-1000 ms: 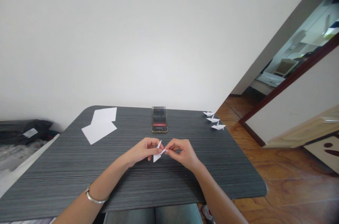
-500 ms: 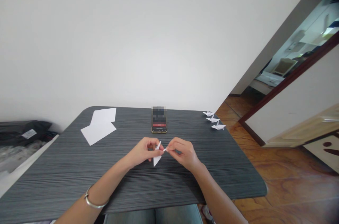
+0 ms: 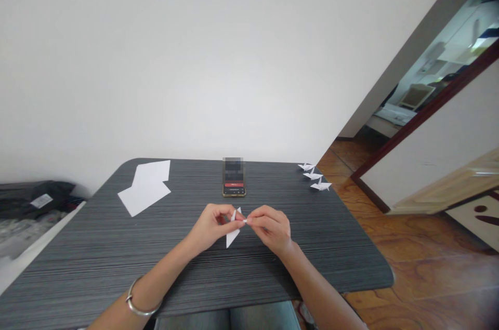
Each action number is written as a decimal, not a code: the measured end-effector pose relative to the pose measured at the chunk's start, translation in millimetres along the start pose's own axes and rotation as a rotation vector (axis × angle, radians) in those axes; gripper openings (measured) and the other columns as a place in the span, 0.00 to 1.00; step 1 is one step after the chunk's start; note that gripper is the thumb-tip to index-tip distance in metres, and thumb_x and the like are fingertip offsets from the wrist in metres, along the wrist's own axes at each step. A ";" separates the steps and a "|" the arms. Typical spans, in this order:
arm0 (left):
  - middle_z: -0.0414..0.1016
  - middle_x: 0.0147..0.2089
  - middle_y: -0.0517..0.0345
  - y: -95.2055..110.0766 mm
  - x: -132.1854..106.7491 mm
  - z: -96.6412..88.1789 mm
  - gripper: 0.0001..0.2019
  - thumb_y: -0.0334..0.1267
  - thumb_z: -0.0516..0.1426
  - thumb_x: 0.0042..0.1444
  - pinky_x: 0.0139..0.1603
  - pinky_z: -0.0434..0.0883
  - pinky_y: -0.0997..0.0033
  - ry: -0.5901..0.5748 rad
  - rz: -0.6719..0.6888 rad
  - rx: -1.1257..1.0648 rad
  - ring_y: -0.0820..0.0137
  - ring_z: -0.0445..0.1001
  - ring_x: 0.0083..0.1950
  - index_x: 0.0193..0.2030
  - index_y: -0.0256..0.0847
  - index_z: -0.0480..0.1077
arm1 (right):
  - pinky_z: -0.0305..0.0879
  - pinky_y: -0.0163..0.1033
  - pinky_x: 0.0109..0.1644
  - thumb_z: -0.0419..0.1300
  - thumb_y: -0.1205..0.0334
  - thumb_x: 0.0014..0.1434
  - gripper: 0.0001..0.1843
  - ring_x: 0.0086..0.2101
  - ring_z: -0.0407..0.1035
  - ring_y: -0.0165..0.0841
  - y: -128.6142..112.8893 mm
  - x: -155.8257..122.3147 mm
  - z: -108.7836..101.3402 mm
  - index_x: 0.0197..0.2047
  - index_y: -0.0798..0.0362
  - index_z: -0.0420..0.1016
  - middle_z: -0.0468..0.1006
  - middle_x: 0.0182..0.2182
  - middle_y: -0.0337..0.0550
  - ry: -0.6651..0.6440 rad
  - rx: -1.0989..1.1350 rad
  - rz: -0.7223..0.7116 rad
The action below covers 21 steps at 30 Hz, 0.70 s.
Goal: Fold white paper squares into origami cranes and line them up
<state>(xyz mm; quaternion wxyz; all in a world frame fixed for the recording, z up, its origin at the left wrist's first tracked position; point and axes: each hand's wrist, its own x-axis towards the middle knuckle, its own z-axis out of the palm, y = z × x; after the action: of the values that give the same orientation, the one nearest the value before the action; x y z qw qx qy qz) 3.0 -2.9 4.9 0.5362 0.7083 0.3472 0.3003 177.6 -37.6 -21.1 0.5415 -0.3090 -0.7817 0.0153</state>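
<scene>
From afar I see the dark wood-grain table, two white paper sheets at ten o'clock from the left hand and right hand, a smartphone at twelve, three paper cranes at two; mid-clock, both hands pinch the folded white paper

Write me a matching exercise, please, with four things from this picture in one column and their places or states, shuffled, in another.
Things:
1. Phone
2. Bangle
3. Paper birds
4. Right hand

Places or states:
A. On the left arm
B. Pinching folded paper
C. Middle of the far side of the table
D. Far right corner of the table

Pairs: 1-C; 2-A; 3-D; 4-B
</scene>
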 end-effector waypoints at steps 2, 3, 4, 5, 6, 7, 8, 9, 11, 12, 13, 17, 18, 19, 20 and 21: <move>0.76 0.29 0.52 1.0 -0.3 0.1 0.12 0.41 0.59 0.46 0.22 0.58 0.79 0.010 0.011 0.030 0.77 0.65 0.23 0.28 0.31 0.73 | 0.66 0.31 0.28 0.59 0.76 0.50 0.08 0.27 0.69 0.27 -0.1 1.0 -0.7 0.30 0.53 0.71 0.75 0.27 0.42 -0.010 -0.012 -0.011; 0.76 0.29 0.52 1.2 -0.4 0.0 0.12 0.41 0.59 0.47 0.22 0.58 0.80 0.012 0.015 0.040 0.77 0.64 0.22 0.28 0.31 0.73 | 0.67 0.31 0.29 0.59 0.76 0.50 0.08 0.27 0.70 0.28 0.0 1.4 -1.5 0.31 0.53 0.71 0.76 0.27 0.43 -0.024 -0.022 -0.016; 0.76 0.29 0.52 1.2 -0.4 -0.2 0.12 0.41 0.58 0.47 0.22 0.58 0.79 0.010 0.016 0.047 0.77 0.64 0.22 0.28 0.31 0.73 | 0.67 0.32 0.30 0.59 0.76 0.50 0.08 0.28 0.70 0.28 0.3 1.7 -2.6 0.31 0.53 0.71 0.76 0.27 0.43 -0.041 -0.037 -0.022; 0.76 0.28 0.52 1.0 -0.3 -0.4 0.13 0.42 0.58 0.47 0.22 0.57 0.79 0.005 0.015 0.051 0.77 0.63 0.22 0.28 0.31 0.73 | 0.67 0.32 0.31 0.59 0.75 0.50 0.08 0.29 0.70 0.29 0.5 1.7 -3.9 0.32 0.53 0.70 0.76 0.27 0.43 -0.062 -0.055 -0.030; 0.75 0.28 0.53 0.7 -0.2 -0.7 0.13 0.42 0.58 0.47 0.22 0.57 0.79 -0.002 0.012 0.051 0.77 0.63 0.23 0.28 0.31 0.73 | 0.68 0.33 0.31 0.59 0.75 0.50 0.08 0.29 0.70 0.29 0.8 1.6 -5.4 0.33 0.53 0.70 0.76 0.28 0.43 -0.081 -0.076 -0.041; 0.74 0.26 0.54 0.2 0.0 -1.0 0.13 0.42 0.58 0.47 0.22 0.57 0.79 -0.012 0.006 0.046 0.77 0.63 0.23 0.27 0.30 0.73 | 0.68 0.33 0.32 0.59 0.75 0.51 0.08 0.30 0.71 0.30 1.0 1.3 -7.0 0.34 0.54 0.70 0.77 0.28 0.43 -0.099 -0.098 -0.054; 0.73 0.25 0.55 -0.3 0.2 -1.3 0.13 0.42 0.58 0.47 0.22 0.57 0.79 -0.018 -0.004 0.033 0.77 0.62 0.22 0.27 0.30 0.73 | 0.68 0.33 0.33 0.58 0.75 0.52 0.08 0.31 0.71 0.30 1.1 1.0 -8.6 0.35 0.54 0.70 0.77 0.29 0.43 -0.118 -0.120 -0.068; 0.71 0.24 0.56 -0.9 0.5 -1.7 0.13 0.43 0.58 0.47 0.22 0.57 0.79 -0.026 -0.014 0.013 0.77 0.62 0.22 0.26 0.30 0.72 | 0.68 0.33 0.33 0.57 0.75 0.53 0.08 0.31 0.71 0.30 1.1 0.7 -10.1 0.36 0.54 0.71 0.77 0.29 0.44 -0.137 -0.141 -0.081; 0.68 0.21 0.59 -1.9 1.2 -2.6 0.13 0.43 0.59 0.46 0.22 0.57 0.79 -0.057 -0.044 -0.043 0.78 0.61 0.22 0.25 0.30 0.71 | 0.68 0.33 0.35 0.56 0.75 0.54 0.09 0.33 0.71 0.30 0.9 0.4 -12.3 0.37 0.54 0.71 0.77 0.30 0.44 -0.176 -0.172 -0.100; 0.67 0.20 0.60 -2.4 1.6 -3.1 0.13 0.43 0.59 0.46 0.22 0.57 0.79 -0.077 -0.060 -0.073 0.78 0.61 0.21 0.25 0.30 0.71 | 0.68 0.33 0.35 0.55 0.75 0.55 0.09 0.33 0.71 0.29 0.7 0.4 -13.1 0.37 0.54 0.71 0.77 0.31 0.44 -0.196 -0.184 -0.104; 0.66 0.19 0.61 -2.8 2.0 -3.7 0.13 0.43 0.60 0.45 0.22 0.57 0.79 -0.096 -0.078 -0.100 0.78 0.60 0.21 0.25 0.31 0.71 | 0.68 0.32 0.36 0.54 0.75 0.55 0.09 0.34 0.71 0.29 0.4 0.6 -13.7 0.37 0.55 0.71 0.77 0.31 0.43 -0.216 -0.193 -0.104; 0.66 0.18 0.62 -5.1 3.7 -5.5 0.13 0.43 0.61 0.44 0.21 0.57 0.80 -0.138 -0.128 -0.162 0.79 0.60 0.20 0.24 0.31 0.71 | 0.67 0.32 0.37 0.54 0.74 0.56 0.08 0.34 0.71 0.29 -0.7 2.2 -14.4 0.36 0.55 0.71 0.77 0.30 0.42 -0.260 -0.218 -0.108; 0.66 0.18 0.62 -5.7 4.0 -5.7 0.14 0.43 0.61 0.44 0.21 0.57 0.80 -0.140 -0.135 -0.169 0.79 0.60 0.20 0.24 0.31 0.71 | 0.67 0.32 0.37 0.54 0.74 0.56 0.07 0.33 0.71 0.29 -0.9 2.6 -14.4 0.35 0.55 0.70 0.77 0.30 0.42 -0.268 -0.225 -0.110; 0.66 0.18 0.62 -6.2 4.2 -5.8 0.14 0.43 0.61 0.43 0.21 0.57 0.80 -0.140 -0.139 -0.175 0.79 0.60 0.20 0.24 0.31 0.71 | 0.67 0.32 0.36 0.54 0.73 0.56 0.07 0.33 0.71 0.29 -1.2 2.9 -14.4 0.35 0.55 0.70 0.77 0.30 0.42 -0.275 -0.231 -0.114; 0.66 0.18 0.62 -6.6 4.3 -5.8 0.14 0.44 0.61 0.43 0.21 0.57 0.80 -0.140 -0.142 -0.178 0.79 0.60 0.19 0.24 0.31 0.71 | 0.67 0.32 0.36 0.54 0.73 0.56 0.06 0.32 0.71 0.29 -1.4 3.2 -14.4 0.35 0.55 0.70 0.77 0.30 0.42 -0.281 -0.238 -0.116; 0.66 0.17 0.62 -7.0 4.2 -5.6 0.14 0.44 0.61 0.43 0.21 0.57 0.80 -0.139 -0.142 -0.178 0.79 0.60 0.19 0.24 0.31 0.71 | 0.67 0.32 0.35 0.54 0.73 0.56 0.06 0.32 0.71 0.29 -1.7 3.4 -14.3 0.35 0.55 0.70 0.77 0.29 0.42 -0.288 -0.244 -0.118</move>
<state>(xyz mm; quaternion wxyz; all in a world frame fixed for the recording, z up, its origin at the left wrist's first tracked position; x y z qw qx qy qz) -0.3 4.9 -0.3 0.6396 0.6506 0.3305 0.2415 188.3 -41.7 -11.7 0.3826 -0.3208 -0.8638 -0.0674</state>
